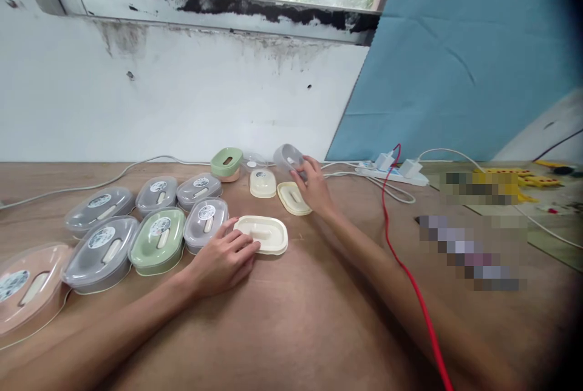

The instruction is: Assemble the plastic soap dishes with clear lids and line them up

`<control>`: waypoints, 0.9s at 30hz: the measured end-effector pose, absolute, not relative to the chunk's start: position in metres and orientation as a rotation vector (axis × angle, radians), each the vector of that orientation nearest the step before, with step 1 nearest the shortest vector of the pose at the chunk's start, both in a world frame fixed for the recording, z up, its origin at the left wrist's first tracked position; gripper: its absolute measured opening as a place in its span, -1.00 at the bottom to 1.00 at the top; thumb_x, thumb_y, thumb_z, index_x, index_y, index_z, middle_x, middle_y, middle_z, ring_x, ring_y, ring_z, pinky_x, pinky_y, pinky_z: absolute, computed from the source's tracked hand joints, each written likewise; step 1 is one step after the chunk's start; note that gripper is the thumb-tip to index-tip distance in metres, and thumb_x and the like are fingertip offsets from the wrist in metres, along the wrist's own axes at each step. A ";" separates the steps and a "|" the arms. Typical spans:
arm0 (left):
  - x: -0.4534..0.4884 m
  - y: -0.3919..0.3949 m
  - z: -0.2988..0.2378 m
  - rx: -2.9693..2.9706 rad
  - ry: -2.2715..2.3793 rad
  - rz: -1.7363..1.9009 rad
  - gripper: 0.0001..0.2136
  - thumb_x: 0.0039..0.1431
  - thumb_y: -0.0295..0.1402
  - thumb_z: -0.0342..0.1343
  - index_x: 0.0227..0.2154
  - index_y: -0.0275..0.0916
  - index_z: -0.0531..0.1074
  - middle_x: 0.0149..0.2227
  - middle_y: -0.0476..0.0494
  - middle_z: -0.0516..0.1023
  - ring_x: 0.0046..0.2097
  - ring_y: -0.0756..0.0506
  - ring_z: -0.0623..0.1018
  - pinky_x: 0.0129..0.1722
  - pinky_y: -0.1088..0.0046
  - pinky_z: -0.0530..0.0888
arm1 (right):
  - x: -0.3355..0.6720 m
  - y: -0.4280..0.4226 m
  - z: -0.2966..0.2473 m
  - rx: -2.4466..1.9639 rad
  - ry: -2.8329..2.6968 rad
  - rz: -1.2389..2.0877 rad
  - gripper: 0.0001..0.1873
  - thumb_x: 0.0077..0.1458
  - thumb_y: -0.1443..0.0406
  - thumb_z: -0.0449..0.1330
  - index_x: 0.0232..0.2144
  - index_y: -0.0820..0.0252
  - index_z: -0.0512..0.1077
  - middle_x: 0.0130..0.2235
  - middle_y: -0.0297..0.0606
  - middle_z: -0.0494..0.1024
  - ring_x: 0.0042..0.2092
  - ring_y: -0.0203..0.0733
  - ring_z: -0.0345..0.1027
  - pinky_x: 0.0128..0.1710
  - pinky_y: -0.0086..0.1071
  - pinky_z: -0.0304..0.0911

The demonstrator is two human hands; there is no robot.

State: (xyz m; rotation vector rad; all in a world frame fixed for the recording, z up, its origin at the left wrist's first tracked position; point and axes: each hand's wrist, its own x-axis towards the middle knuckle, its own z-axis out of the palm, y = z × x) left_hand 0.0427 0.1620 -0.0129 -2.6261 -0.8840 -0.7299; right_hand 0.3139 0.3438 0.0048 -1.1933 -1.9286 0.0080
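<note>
My left hand [223,260] lies palm down at the left end of a cream oval tray [273,234] with a raised rib in its middle. Its fingers curl onto the tray and the thumb is mostly hidden. Farther back, my right hand [314,184] pinches a grey oval plastic shell [286,159] with an opening in it, tilted up above the table. Just below that hand lies a smaller cream oval tray [293,198]. Left of it sits a cream oval piece with a round sticker [263,183]. Behind stands a green oval shell [226,162] stacked on a peach one.
Several lidded oval boxes in grey, green [157,242] and peach [34,285] stand on the left. A clear lid [255,162] lies near the wall. A power strip [396,173], white cables and a red cable [410,275] are on the right, beside blurred items.
</note>
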 end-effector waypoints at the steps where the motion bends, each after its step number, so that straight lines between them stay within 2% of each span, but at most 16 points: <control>1: 0.043 0.163 -0.013 -2.635 -0.868 -0.715 -0.79 0.46 -0.44 0.02 0.03 -0.27 0.49 -0.11 -0.15 0.67 -0.10 -0.17 0.65 0.27 -0.02 0.45 | 0.309 0.325 0.006 -1.140 -1.974 0.033 -0.81 0.44 0.15 0.10 -0.16 0.12 0.41 0.33 0.04 0.32 0.33 0.08 0.31 0.23 -0.05 0.37; 3: 0.045 0.163 -0.013 -2.649 -0.833 -0.696 -0.73 0.47 -0.42 0.02 0.14 -0.31 0.44 -0.05 -0.21 0.67 -0.05 -0.18 0.65 0.21 0.06 0.51 | 0.301 0.284 0.005 -1.049 -2.066 0.081 -0.80 0.44 0.12 0.13 -0.20 0.08 0.41 0.31 -0.06 0.37 0.29 0.03 0.38 0.21 -0.11 0.41; 5: 0.046 0.163 -0.012 -2.648 -0.787 -0.719 -0.70 0.46 -0.44 0.01 0.17 -0.34 0.40 -0.05 -0.22 0.67 -0.07 -0.16 0.64 0.13 0.17 0.55 | 0.295 0.244 0.001 -0.981 -2.161 0.129 -0.83 0.46 0.16 0.11 -0.19 0.08 0.39 0.33 -0.07 0.37 0.33 0.03 0.36 0.25 -0.07 0.39; 8: 0.046 0.161 -0.010 -2.556 -0.772 -0.861 -0.85 0.39 -0.50 0.05 -0.07 -0.27 0.46 -0.21 -0.13 0.64 -0.16 -0.11 0.60 0.06 0.27 0.55 | 0.294 0.205 -0.007 -0.989 -2.217 0.127 -0.85 0.48 0.21 0.09 -0.18 0.10 0.39 0.40 0.00 0.29 0.41 0.09 0.25 0.27 -0.01 0.40; 10: 0.045 0.158 -0.009 -2.445 -0.846 -0.956 -0.96 0.35 -0.48 0.11 -0.22 -0.24 0.43 -0.27 -0.13 0.61 -0.14 -0.16 0.59 0.10 0.17 0.51 | 0.297 0.196 -0.009 -0.967 -2.266 0.109 -0.85 0.47 0.22 0.10 -0.17 0.12 0.41 0.43 0.05 0.23 0.45 0.16 0.19 0.30 0.09 0.37; 11: 0.045 0.158 -0.008 -2.395 -0.907 -0.976 -1.00 0.34 -0.45 0.13 -0.23 -0.24 0.42 -0.25 -0.16 0.61 -0.11 -0.20 0.59 0.13 0.09 0.48 | 0.299 0.195 -0.009 -0.950 -2.291 0.108 -0.85 0.46 0.21 0.12 -0.16 0.12 0.43 0.44 0.06 0.21 0.46 0.18 0.16 0.32 0.14 0.35; 14: 0.042 0.157 -0.007 -2.337 -1.090 -0.916 -0.82 0.34 -0.31 0.16 -0.08 -0.27 0.44 -0.08 -0.28 0.63 0.02 -0.31 0.58 0.23 -0.09 0.38 | 0.305 0.197 -0.006 -0.902 -2.331 0.142 -0.86 0.44 0.19 0.16 -0.15 0.09 0.48 0.45 0.02 0.20 0.47 0.21 0.13 0.33 0.20 0.33; 17: 0.040 0.159 -0.008 -2.352 -1.143 -0.806 -0.70 0.38 -0.28 0.16 0.10 -0.24 0.44 0.05 -0.28 0.64 0.06 -0.31 0.60 0.28 -0.12 0.33 | 0.308 0.201 -0.004 -0.868 -2.339 0.164 -0.86 0.41 0.17 0.21 -0.16 0.06 0.53 0.44 -0.04 0.23 0.45 0.22 0.17 0.32 0.22 0.34; 19: 0.038 0.160 -0.009 -2.331 -1.115 -0.788 -0.70 0.41 -0.26 0.17 0.13 -0.20 0.47 0.08 -0.26 0.65 0.04 -0.30 0.62 0.27 -0.12 0.34 | 0.310 0.202 -0.003 -0.868 -2.337 0.168 -0.85 0.39 0.16 0.23 -0.14 0.04 0.56 0.43 -0.06 0.24 0.41 0.23 0.23 0.30 0.23 0.35; 21: 0.036 0.161 -0.010 -2.312 -1.091 -0.790 -0.75 0.41 -0.24 0.19 0.06 -0.18 0.52 0.07 -0.23 0.67 0.02 -0.31 0.63 0.26 -0.13 0.35 | 0.310 0.202 -0.003 -0.871 -2.340 0.192 -0.83 0.36 0.12 0.27 -0.11 0.03 0.57 0.43 -0.05 0.23 0.38 0.24 0.26 0.28 0.20 0.38; 24: 0.035 0.162 -0.011 -2.312 -1.068 -0.797 -0.81 0.42 -0.26 0.21 -0.01 -0.19 0.56 0.03 -0.18 0.70 -0.02 -0.28 0.65 0.25 -0.13 0.37 | 0.312 0.201 -0.006 -0.908 -2.354 0.282 -0.69 0.24 0.07 0.39 -0.04 0.01 0.56 0.44 -0.05 0.19 0.42 0.24 0.21 0.28 0.13 0.38; 27: 0.034 0.163 -0.012 -2.317 -1.030 -0.801 -0.81 0.44 -0.26 0.20 -0.01 -0.21 0.56 0.03 -0.18 0.70 -0.06 -0.25 0.66 0.26 -0.11 0.39 | 0.313 0.202 -0.010 -1.012 -2.335 0.385 -0.34 0.07 0.04 0.51 0.17 -0.03 0.45 0.49 -0.04 0.10 0.48 0.24 0.10 0.35 0.12 0.31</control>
